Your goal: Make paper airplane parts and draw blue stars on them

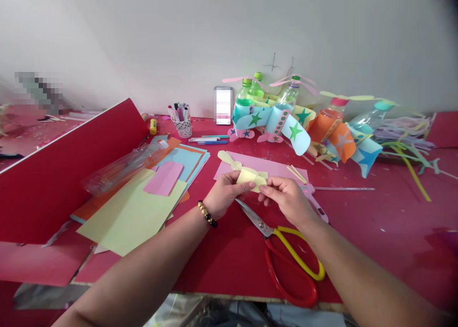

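We note a red table [375,222] against a pale wall. A large red board [53,179] lies tilted across its left part. At the back right stands a row of decorated bottles [282,115] with paper wings and propellers, and loose paper strips [411,160] trail off at their right end. Left of centre lies a stack of coloured sheets [132,212], with a clear plastic bottle [121,167] on its side across the upper edge and a small pink piece [163,178] on top. A pink sheet [265,166] lies flat at centre, just behind the hands. Red and yellow scissors [286,250] rest shut on the table, the blades under the wrists and the handles near the front edge. A cup of markers [182,123] stands at the back, well apart. The left hand [223,193], with a bead bracelet [207,214] at the wrist, and the right hand [286,200] both pinch a yellow paper cut-out [250,177] between thumb and fingertips. They hold it just above the table at centre, over the near edge of the pink sheet. Its rounded end points back and left. The widest bare surface is right of the scissors. The left side is hemmed in by the paper stack and the board.
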A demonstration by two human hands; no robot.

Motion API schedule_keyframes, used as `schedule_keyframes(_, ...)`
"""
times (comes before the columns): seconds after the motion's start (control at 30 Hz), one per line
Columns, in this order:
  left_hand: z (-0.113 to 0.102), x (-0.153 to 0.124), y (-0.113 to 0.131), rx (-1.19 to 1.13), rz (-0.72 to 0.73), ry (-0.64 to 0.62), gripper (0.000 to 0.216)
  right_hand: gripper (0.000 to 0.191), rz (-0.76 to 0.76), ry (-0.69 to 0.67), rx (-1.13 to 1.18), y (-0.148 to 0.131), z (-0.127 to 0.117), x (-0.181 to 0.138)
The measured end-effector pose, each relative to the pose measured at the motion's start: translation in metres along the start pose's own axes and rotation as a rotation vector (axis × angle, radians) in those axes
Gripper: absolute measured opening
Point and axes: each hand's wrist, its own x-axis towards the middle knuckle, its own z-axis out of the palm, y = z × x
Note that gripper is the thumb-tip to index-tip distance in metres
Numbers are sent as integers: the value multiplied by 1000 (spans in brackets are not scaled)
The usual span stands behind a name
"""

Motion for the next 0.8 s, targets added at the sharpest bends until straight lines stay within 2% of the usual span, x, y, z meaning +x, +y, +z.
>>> schedule_keyframes(0.13, -1, 1, -1, -27, 3, 58, 28, 26, -1, -44, -110, -8, -1, -1)
schedule_keyframes(0.2, -4, 2, 0, -81, 7, 119, 25, 28, 13, -103, -297, -15, -5, -4)
schedule_keyframes(0.37, -13, 6, 6, -198, 34, 204, 23, 26, -13, -374, -891, -31, -13, -23)
schedule_keyframes(0.47, -18, 7, 10, -222, 53, 233, 23, 23, -36, -395, -1151, -29, -12, -48)
schedule_keyframes(0.53, -19, 7, 13, -244, 59, 239, 24, 16, -10, -363, -1205, -21, -11, -68)
schedule_keyframes(0.57, -20, 6, 13, -255, 58, 235, 24, 18, 4, -355, -1208, -16, -12, -78)
schedule_keyframes(0.7, -18, 5, 15, -287, 29, 205, 28, 45, 45, -331, -1177, 1, -18, -105)
schedule_keyframes(0.8, -17, 4, 15, -305, 15, 194, 31, 54, 52, -298, -1142, 2, -18, -100)
